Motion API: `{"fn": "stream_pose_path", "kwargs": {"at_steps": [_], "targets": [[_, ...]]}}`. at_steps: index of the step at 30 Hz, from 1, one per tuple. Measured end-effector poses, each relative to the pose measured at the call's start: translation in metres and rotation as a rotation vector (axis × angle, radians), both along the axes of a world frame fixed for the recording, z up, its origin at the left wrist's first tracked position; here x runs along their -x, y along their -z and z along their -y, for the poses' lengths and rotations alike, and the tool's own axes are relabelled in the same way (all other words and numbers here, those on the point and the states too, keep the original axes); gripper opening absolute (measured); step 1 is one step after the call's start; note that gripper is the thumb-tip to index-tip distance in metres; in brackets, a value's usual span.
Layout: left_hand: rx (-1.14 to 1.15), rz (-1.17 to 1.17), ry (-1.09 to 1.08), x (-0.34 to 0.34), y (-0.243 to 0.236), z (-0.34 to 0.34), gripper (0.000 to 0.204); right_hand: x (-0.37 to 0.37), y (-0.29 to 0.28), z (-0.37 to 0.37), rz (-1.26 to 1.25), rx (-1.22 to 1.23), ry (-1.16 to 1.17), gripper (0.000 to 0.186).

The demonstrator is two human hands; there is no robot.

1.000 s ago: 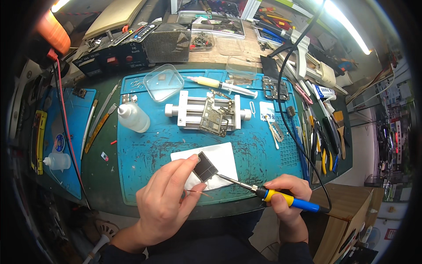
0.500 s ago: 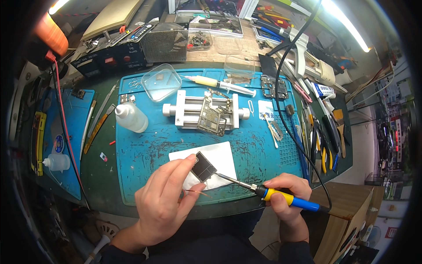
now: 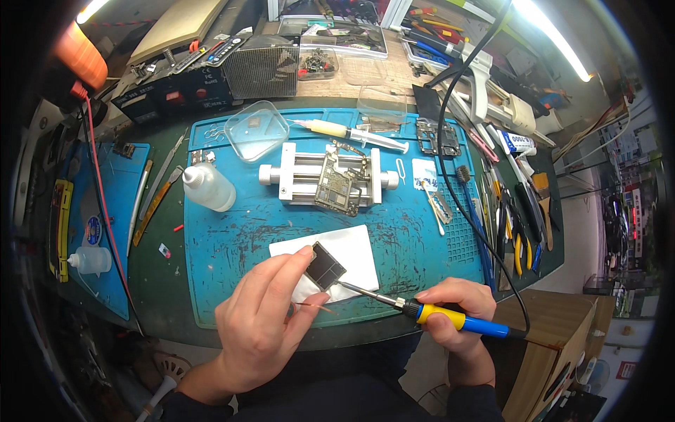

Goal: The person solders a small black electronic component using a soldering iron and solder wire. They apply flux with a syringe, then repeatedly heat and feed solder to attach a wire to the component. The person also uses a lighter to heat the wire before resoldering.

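Observation:
The fingertips of my left hand (image 3: pixel 256 323) are closed at the upper left corner of a small square circuit board (image 3: pixel 325 267) with a dark face. It lies turned cornerwise over a folded white tissue (image 3: pixel 357 253). A thin copper-coloured strip (image 3: pixel 318 307) sticks out beside the left thumb; its other end is hidden. My right hand (image 3: pixel 458 309) grips a soldering iron (image 3: pixel 439 316) with a yellow and blue handle. Its tip meets, or comes very near, the board's lower right edge.
Beyond the tissue, a metal clamp holder (image 3: pixel 295 172) bears a phone logic board (image 3: pixel 336 186). A white dropper bottle (image 3: pixel 209 188), a clear plastic dish (image 3: pixel 258 132) and a syringe (image 3: pixel 351 133) surround it. The iron's black cable (image 3: pixel 460 204) arches over the right side, near pliers (image 3: pixel 520 243) and brushes.
My right hand and the soldering iron have shifted slightly left, the tip sliding down along the small board's edge. My left hand and the board hold still.

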State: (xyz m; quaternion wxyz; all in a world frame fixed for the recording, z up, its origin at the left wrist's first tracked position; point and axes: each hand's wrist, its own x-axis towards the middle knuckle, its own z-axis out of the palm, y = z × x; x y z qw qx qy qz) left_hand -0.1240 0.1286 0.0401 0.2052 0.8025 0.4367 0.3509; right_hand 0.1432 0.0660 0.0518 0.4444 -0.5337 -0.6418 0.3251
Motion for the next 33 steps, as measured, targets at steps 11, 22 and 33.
{"fn": "stream_pose_path", "kwargs": {"at_steps": [11,22,33], "targets": [[0.037,-0.003,0.019,0.0012,-0.0031,0.0007,0.060,0.0009,-0.0007,0.0011,-0.046,0.040,0.027,0.024],[0.009,0.006,0.018,0.0054,0.0002,0.0024,0.057,0.0016,0.0000,0.0021,-0.049,0.032,-0.011,0.025],[-0.014,0.039,-0.009,0.0046,0.0025,0.0020,0.051,0.0019,0.0031,0.0033,-0.050,0.006,0.004,0.024]]}}
